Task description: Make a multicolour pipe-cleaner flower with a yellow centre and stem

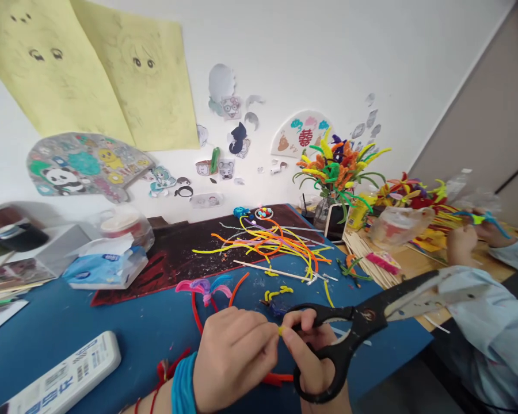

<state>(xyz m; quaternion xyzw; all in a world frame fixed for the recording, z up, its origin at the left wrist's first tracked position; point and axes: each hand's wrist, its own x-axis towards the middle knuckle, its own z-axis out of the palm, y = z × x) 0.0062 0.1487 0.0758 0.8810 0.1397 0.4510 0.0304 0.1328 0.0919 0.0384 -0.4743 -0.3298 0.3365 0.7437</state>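
Close to the front edge, my left hand (237,356) pinches a tiny piece of yellow pipe cleaner (281,330), most of it hidden by fingers. My right hand (313,359) meets it there, thumb and fingertip at the same yellow piece. Black-handled scissors (369,316) hang on the right hand's fingers, blades apart and pointing right. Just beyond the hands lie a dark blue piece with yellow curls (278,305) and a pink, purple and blue pipe cleaner flower (207,287). Red pipe cleaner (196,313) runs beside and under my hands.
Loose pipe cleaners (271,244) spread over a dark mat (168,259). Left are a tissue pack (106,264) and a white box (64,376). A phone (336,223) stands before a pipe cleaner bouquet (336,167). At right, a co-worker's hands (461,244) hold blue pipe cleaner.
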